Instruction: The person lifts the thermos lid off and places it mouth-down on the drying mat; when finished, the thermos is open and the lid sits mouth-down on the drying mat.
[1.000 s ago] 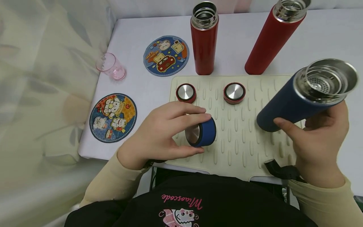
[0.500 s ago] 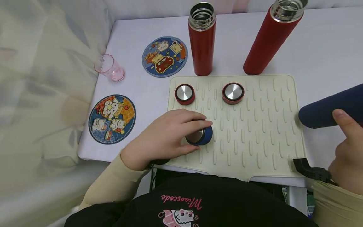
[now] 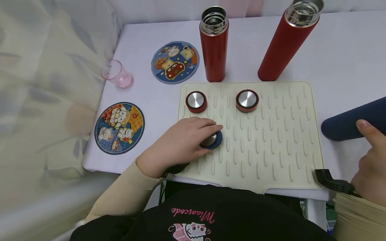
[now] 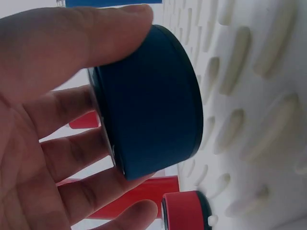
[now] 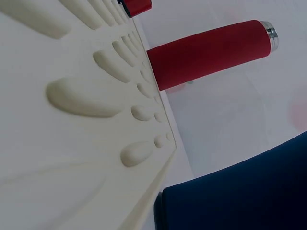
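My left hand (image 3: 184, 142) grips a blue bottle lid (image 4: 148, 105) with a steel top, close over the cream ribbed mat (image 3: 265, 160). Thumb and fingers lie around the lid's side. At the right edge of the head view, my right hand (image 3: 369, 160) holds a blue thermos bottle (image 3: 356, 118), its base just off the mat's right side. The bottle's mouth is outside the head view. Two red lids with steel tops sit on the mat: a left red lid (image 3: 196, 101) and a right red lid (image 3: 247, 100).
Two uncapped red thermos bottles stand behind the mat, a left one (image 3: 214, 50) and a right one (image 3: 286, 47). Left of them are an upper round coaster (image 3: 175, 62), a lower round coaster (image 3: 119, 128) and a pink glass (image 3: 120, 75). A curtain (image 3: 51, 117) hangs at the left.
My right hand has carried the blue thermos from over the mat to its right side. The left hand has lowered the blue lid toward the mat, tipping its steel top more upward.
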Demonstrator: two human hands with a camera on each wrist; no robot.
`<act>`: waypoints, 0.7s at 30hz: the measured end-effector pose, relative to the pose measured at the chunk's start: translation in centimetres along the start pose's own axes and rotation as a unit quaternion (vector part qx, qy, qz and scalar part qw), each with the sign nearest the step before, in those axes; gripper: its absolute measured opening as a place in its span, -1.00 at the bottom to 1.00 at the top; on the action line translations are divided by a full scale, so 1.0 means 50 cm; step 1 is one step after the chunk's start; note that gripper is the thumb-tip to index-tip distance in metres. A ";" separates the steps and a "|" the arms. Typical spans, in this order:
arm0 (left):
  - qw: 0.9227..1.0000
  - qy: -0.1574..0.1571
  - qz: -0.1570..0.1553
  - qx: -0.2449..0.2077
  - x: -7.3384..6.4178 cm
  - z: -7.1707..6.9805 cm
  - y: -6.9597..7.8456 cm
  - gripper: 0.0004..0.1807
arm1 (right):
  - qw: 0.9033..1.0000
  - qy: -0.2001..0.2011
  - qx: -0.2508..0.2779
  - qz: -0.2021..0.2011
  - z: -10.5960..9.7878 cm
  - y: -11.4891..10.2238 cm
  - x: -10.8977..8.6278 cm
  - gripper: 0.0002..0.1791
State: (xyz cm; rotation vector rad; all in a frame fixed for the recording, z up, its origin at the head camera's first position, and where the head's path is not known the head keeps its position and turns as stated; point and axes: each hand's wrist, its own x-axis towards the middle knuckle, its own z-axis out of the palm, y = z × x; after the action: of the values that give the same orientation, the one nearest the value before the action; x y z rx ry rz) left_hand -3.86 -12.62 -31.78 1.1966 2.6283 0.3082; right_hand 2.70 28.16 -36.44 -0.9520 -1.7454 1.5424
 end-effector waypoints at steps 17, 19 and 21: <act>0.999 -0.011 -0.033 0.028 0.017 0.012 -0.009 -0.22 | 0.993 -0.049 0.097 0.036 0.010 -0.008 0.006 -0.05; 0.999 -0.010 -0.033 0.033 0.018 0.013 -0.010 -0.22 | 0.994 -0.042 0.086 0.044 0.011 -0.010 0.006 -0.04; 0.999 -0.011 -0.034 0.039 0.019 0.014 -0.012 -0.22 | 0.996 -0.029 0.066 0.057 0.014 -0.014 0.004 -0.04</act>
State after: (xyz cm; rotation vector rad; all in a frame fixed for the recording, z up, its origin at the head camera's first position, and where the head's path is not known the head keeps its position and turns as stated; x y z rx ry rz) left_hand -4.68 -12.20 -32.73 1.1257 2.6783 0.1804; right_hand 1.92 27.91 -35.83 -0.9627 -1.6306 1.7514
